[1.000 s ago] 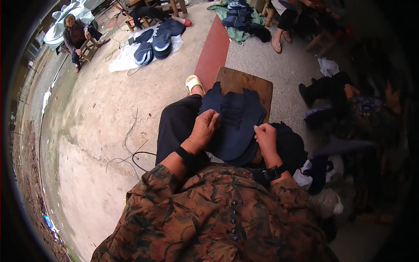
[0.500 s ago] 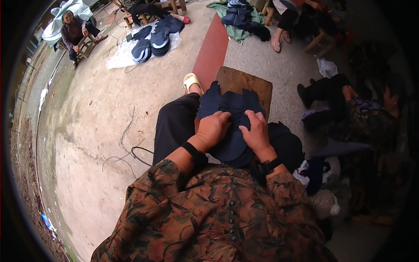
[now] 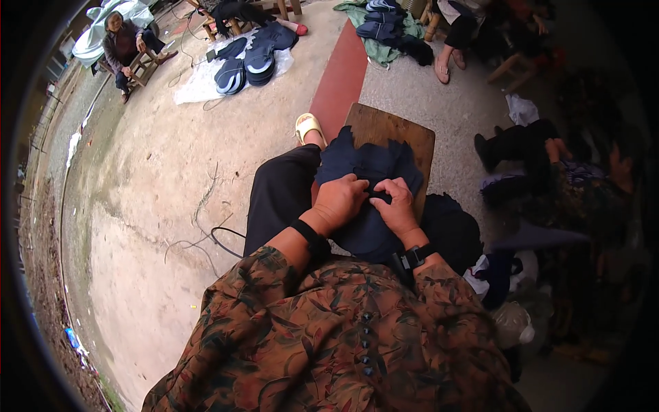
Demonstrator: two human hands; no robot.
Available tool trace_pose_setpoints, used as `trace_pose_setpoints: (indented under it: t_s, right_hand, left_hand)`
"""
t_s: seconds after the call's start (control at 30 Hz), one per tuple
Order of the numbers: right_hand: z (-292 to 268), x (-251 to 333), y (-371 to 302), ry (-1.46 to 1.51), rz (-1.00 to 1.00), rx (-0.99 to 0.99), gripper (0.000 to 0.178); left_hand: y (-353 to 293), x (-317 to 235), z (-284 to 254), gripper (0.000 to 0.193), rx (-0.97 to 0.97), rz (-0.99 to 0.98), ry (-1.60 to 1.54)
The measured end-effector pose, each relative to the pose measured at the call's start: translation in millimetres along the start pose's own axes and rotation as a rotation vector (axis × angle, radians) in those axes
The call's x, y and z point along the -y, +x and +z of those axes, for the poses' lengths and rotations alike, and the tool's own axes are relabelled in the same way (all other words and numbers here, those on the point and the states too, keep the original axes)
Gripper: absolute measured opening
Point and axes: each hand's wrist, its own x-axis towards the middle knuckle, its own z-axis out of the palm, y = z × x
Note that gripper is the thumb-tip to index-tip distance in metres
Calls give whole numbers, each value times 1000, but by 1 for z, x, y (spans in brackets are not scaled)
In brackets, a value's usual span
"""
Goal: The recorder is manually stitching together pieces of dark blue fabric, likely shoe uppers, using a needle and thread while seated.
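A stack of dark navy cloth pieces [image 3: 371,156] with jagged upper edges lies in front of me, partly over a wooden bench [image 3: 413,134]. My left hand [image 3: 340,199] rests on the cloth with its fingers curled and pressed onto the top piece. Close beside it, my right hand [image 3: 396,204] bends its thumb and forefinger toward each other over the same piece, pinching at its middle. The fingertips of both hands nearly meet. A fold between them is too small to make out fully. Rounded cloth edges show below my hands.
More black cloth [image 3: 449,230] is piled right of the bench. Bags and bundles [image 3: 513,323] lie at the lower right. Other people sit around the yard, one on a wooden chair [image 3: 142,67] at far left. Stacked cloth pieces [image 3: 257,62] lie on white plastic. A black cable [image 3: 223,240] curls on the ground.
My right hand's fingers have drawn in from a wider spread to a pinch, nearer my left hand. My left hand stays on the cloth. The whole view has shifted slightly.
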Motion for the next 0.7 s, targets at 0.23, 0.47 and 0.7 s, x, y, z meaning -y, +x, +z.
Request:
trace_pose_setpoints:
  t_s: [0.23,0.47,0.7]
  right_hand:
    - [-20,-11,-28,188,619,-298,19]
    - [-25,12,-25,539,777,-254,23]
    - [-9,19,-7,367,694,-139,29]
  left_hand:
    - [-19,-1,-4,32,-158,-4,35]
    - [-24,1,-4,30,-101,49,94]
    - [-24,4,-5,29,-92,60,36]
